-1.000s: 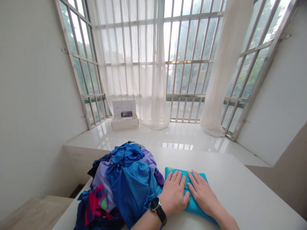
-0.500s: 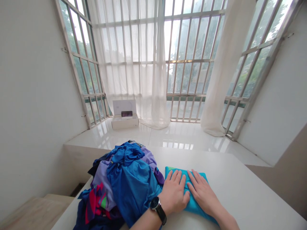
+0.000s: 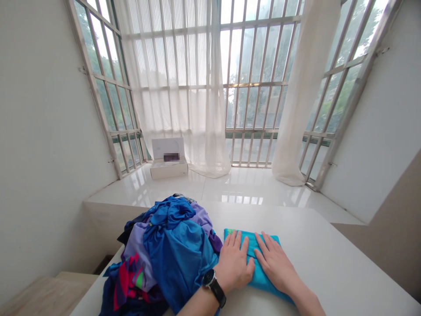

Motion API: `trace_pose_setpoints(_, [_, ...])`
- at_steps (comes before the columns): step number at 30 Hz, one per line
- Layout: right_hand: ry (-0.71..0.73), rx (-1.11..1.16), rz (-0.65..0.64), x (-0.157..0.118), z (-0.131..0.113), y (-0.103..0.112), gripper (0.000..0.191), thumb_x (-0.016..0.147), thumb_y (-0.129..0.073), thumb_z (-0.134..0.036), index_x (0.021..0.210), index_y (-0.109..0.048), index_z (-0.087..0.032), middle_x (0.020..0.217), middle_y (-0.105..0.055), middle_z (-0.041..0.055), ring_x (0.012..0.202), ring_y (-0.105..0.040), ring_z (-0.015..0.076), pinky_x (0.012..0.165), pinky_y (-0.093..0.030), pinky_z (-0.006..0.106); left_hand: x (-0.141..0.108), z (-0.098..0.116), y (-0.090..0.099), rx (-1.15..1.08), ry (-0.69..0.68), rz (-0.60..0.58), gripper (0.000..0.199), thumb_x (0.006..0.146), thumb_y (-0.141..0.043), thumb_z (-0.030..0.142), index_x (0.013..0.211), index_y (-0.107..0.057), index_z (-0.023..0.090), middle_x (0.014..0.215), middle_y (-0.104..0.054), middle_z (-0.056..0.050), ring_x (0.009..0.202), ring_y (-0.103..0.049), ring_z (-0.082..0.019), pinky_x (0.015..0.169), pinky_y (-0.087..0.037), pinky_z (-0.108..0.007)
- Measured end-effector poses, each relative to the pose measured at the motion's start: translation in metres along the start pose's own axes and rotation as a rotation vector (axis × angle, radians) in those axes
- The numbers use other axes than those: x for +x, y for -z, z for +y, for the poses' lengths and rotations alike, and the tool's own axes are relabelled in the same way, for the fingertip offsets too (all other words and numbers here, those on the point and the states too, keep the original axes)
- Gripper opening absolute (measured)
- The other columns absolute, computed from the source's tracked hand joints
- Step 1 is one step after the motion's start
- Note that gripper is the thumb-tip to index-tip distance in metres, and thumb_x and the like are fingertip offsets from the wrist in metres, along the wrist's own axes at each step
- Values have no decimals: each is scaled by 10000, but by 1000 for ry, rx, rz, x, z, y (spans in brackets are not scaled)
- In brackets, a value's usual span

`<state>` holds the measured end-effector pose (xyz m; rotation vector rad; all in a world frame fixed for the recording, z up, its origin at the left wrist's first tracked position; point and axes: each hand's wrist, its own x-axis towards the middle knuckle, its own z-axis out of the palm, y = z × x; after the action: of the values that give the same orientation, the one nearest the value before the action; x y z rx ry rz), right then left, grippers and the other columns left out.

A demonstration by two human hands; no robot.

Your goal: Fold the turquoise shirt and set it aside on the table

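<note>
A folded turquoise garment (image 3: 263,281) lies flat on the white table, with a bit of green print at its far left corner. My left hand (image 3: 235,261), with a black watch on the wrist, rests flat on the left part of the garment, fingers stretched out. On the right part lies my right hand (image 3: 274,263), also flat with fingers extended. Just left of my left hand is a heaped pile of clothes (image 3: 179,245) in blue, lilac, navy and pink; my left forearm passes close along its right side.
The white table (image 3: 332,263) reaches toward a glossy window ledge (image 3: 210,188). An open white box (image 3: 169,170) with a dark blurred item stands on the ledge. Behind are sheer curtains (image 3: 177,87) and barred windows. A wooden surface (image 3: 42,294) is low at left.
The view has shifted slightly, so everything sits a little further left. Both hands stay flat on the turquoise garment, nearly unmoved on it.
</note>
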<state>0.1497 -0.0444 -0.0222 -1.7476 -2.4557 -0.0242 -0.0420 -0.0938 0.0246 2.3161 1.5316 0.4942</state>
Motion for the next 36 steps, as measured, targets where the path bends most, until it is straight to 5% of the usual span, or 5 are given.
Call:
trace_pose_setpoints(9, [-33, 19, -53, -1, -5, 7, 630, 991, -279, -440, 1549, -347, -157, 1629, -302, 128, 1503, -268, 271, 1229, -261, 475, -9, 4, 4, -32, 83, 43, 828, 969, -326, 639, 1568, -282, 69, 1648, -135, -215, 1527, -72, -381, 1238, -120, -547])
trace_pose_setpoints(22, [-278, 12, -96, -1, -10, 10, 881, 949, -273, -614, 1552, -216, 26, 1644, -205, 202, 1525, -173, 309, 1251, -208, 440, -9, 3, -2, 6, 114, 64, 865, 961, -313, 668, 1569, -265, 55, 1654, -93, -217, 1523, -46, -404, 1233, -121, -557])
trace_pose_setpoints(36, [-284, 38, -119, -35, -19, 15, 890, 938, -291, -612, 1548, -231, 33, 1641, -220, 228, 1525, -179, 337, 1251, -186, 439, -32, 7, -7, -8, 118, 71, 870, 898, -453, 639, 1565, -310, 99, 1632, -211, -229, 1492, -171, -441, 1210, -144, -581])
